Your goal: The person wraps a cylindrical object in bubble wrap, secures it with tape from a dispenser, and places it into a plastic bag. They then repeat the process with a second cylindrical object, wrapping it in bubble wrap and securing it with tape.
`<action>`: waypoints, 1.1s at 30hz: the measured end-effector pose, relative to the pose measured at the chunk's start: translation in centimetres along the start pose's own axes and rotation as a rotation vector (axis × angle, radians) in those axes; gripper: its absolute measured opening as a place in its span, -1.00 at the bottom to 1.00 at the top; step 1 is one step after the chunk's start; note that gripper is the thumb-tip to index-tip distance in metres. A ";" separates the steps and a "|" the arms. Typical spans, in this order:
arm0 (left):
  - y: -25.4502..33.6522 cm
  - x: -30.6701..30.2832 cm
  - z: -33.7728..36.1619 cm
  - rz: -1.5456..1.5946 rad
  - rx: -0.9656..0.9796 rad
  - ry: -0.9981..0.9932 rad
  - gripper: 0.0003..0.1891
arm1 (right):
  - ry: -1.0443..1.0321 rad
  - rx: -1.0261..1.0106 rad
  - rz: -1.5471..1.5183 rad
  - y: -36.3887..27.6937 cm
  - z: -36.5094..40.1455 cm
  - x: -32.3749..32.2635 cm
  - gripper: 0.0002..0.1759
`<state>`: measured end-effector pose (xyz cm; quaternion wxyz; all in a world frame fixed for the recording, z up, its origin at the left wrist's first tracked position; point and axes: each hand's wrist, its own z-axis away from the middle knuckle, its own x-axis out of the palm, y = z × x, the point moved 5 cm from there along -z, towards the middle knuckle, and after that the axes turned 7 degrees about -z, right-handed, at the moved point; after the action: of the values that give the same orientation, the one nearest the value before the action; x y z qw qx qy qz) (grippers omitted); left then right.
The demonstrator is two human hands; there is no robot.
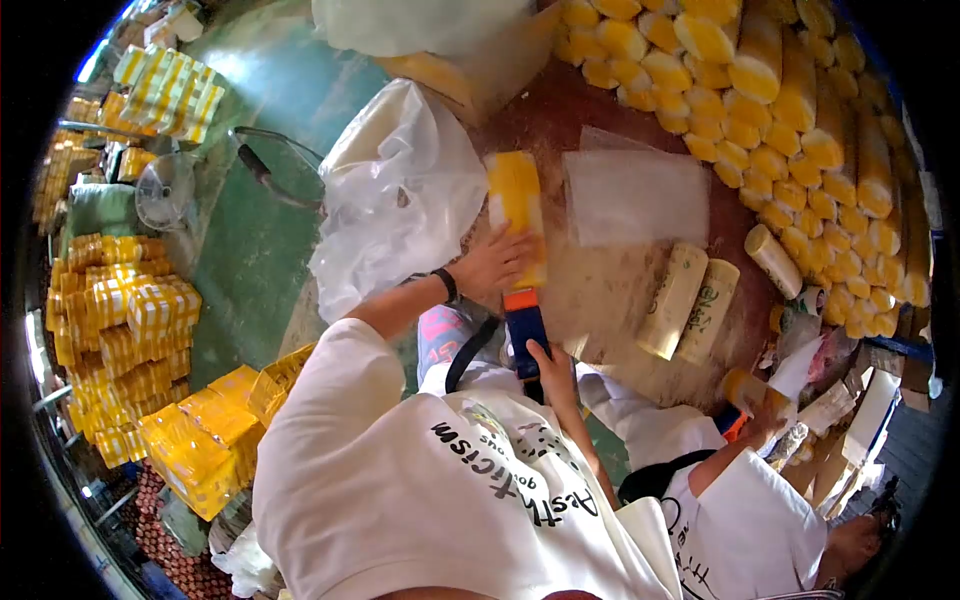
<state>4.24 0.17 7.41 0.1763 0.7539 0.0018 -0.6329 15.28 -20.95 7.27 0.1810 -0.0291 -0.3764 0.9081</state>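
Note:
My left hand (497, 261), with a black wristband, lies across a long yellow pack (514, 185) in clear wrapping, fingers spread over it. The pack lies lengthwise on the brown work surface (590, 290). At its near end is a blue tool (525, 340) with an orange tip; the tip meets or overlaps the pack's end. My right hand (552, 372) is closed on the blue tool's near part, partly hidden by the tool. Left of the pack is a crumpled clear plastic bag (395, 190). Flat clear plastic sheets (637, 195) lie to its right.
Two pale wrapped rolls (688, 305) with handwriting lie at the right, another roll (773, 262) beyond. Yellow-ended packs (800, 120) are stacked at upper right. A co-worker's hand (765, 410) holds a yellowish pack. Yellow-taped parcels (205, 435) and a fan (165, 190) stand left.

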 end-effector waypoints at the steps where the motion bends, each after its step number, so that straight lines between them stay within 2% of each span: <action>1: 0.1 -1.3 -0.1 0.040 0.061 -0.006 -0.43 | -0.004 0.022 -0.013 0.0 0.0 -0.1 -0.47; 2: 0.4 -2.7 -0.2 0.083 0.123 -0.012 -0.40 | -0.004 0.016 -0.029 0.3 -0.3 -0.4 -0.48; 5: 0.8 -6.0 -1.1 0.030 0.294 -0.249 -0.32 | -0.008 0.018 -0.123 1.2 -0.4 -1.0 -0.50; 7: 0.1 -4.2 -2.2 -0.136 0.439 -0.156 -0.31 | -0.033 0.030 -0.240 -0.4 0.3 -0.2 -0.52; 8: -0.2 -2.9 -2.8 -0.221 0.510 -0.109 -0.30 | -0.012 -0.010 -0.177 0.8 -0.6 -0.9 -0.56; 10: -0.3 -0.3 -5.3 -0.308 0.615 -0.126 -0.33 | -0.053 0.046 -0.245 1.0 -1.1 -1.7 -0.56; 12: 0.1 -0.8 -6.7 -0.327 0.666 -0.170 -0.35 | -0.035 0.069 -0.360 -1.6 0.4 -1.8 -0.55; 14: 1.6 -3.4 -7.7 -0.282 0.658 -0.241 -0.37 | -0.024 0.009 -0.251 -3.1 1.3 -3.6 -0.57; 15: 2.0 -3.9 -8.2 -0.238 0.614 -0.178 -0.34 | -0.039 -0.032 -0.179 -3.5 1.4 -4.6 -0.59; 17: 2.4 -4.8 -7.9 -0.140 0.526 -0.056 -0.29 | -0.002 -0.124 -0.251 -6.1 3.5 -5.3 -0.58; 18: 3.1 -7.9 -7.7 0.052 0.447 -0.017 -0.22 | 0.014 -0.163 -0.285 -7.9 5.5 -5.4 -0.58; 19: 3.5 -10.2 -7.6 0.172 0.342 -0.019 -0.20 | -0.005 -0.106 -0.409 -10.6 7.8 -4.6 -0.57; 21: 3.7 -13.1 -6.7 0.411 0.116 -0.019 -0.17 | -0.098 -0.076 -0.394 -13.7 9.0 -3.9 -0.59; 22: 3.4 -13.2 -5.5 0.563 0.047 -0.063 -0.06 | -0.108 -0.159 -0.300 -15.9 9.0 -2.5 -0.63; 23: 2.8 -13.5 -4.5 0.611 -0.017 0.015 -0.04 | -0.203 -0.135 -0.224 -17.5 8.8 -1.4 -0.63; 25: 1.7 -12.8 -1.6 0.709 -0.150 0.178 0.01 | -0.246 -0.124 -0.135 -19.1 7.1 0.6 -0.60; 29: 0.7 -10.9 3.8 0.927 -0.414 0.529 0.10 | -0.284 -0.325 -0.037 -21.4 3.7 2.8 -0.57; 30: 0.9 -10.8 4.6 0.887 -0.504 0.496 0.17 | -0.266 -0.335 -0.049 -22.3 3.4 3.3 -0.57; 33: 3.1 -10.6 4.0 0.778 -0.602 0.744 0.18 | -0.316 -0.328 -0.078 -24.4 2.2 4.5 -0.57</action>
<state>-1.01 -1.52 17.80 0.5871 0.7866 -0.0333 -0.1884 18.15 -4.98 26.17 0.1478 0.0989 -0.5432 0.8205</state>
